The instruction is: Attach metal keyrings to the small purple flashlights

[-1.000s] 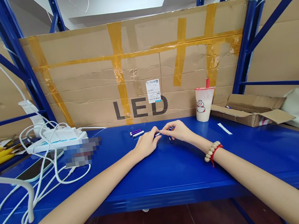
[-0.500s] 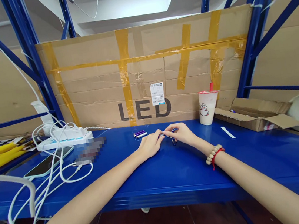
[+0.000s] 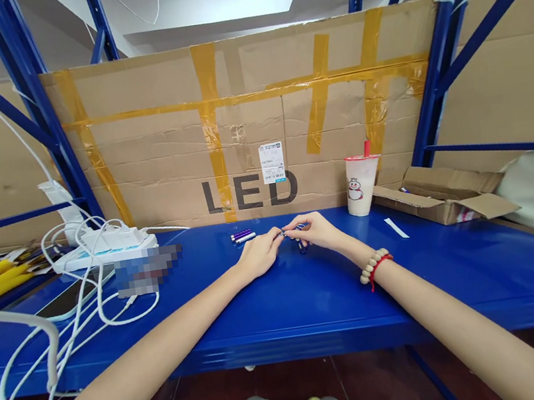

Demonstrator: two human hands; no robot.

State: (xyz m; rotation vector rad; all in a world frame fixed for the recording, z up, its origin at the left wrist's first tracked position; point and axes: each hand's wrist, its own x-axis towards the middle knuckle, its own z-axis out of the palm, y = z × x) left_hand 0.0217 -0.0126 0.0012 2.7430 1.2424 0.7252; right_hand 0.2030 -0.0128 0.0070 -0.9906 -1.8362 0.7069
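Note:
My left hand (image 3: pixel 258 255) and my right hand (image 3: pixel 315 229) meet fingertip to fingertip above the blue shelf, both closed in a pinch. Between them is a tiny shiny piece (image 3: pixel 282 233), partly hidden by the fingers and too small to name. Under my right fingers a small dark-blue item (image 3: pixel 303 246) shows, perhaps joined to that piece; I cannot tell. Just beyond my left hand, a short purple cylinder (image 3: pixel 241 235) lies beside a silver-and-blue cylinder (image 3: pixel 245 238). My right wrist wears a bead bracelet (image 3: pixel 375 267) with a red cord.
Rightward stand a lidded cup (image 3: pixel 362 186) with a red straw, a white strip (image 3: pixel 396 228) and an open cardboard box (image 3: pixel 439 194). To the left are a power strip (image 3: pixel 104 253), tangled white cables (image 3: pixel 106 311) and a phone (image 3: pixel 75 295). A large carton (image 3: pixel 164 155) walls the back.
The whole scene has shifted slightly left and up as the camera turned. Both hands stay together in nearly the same pinch, with only small finger movement.

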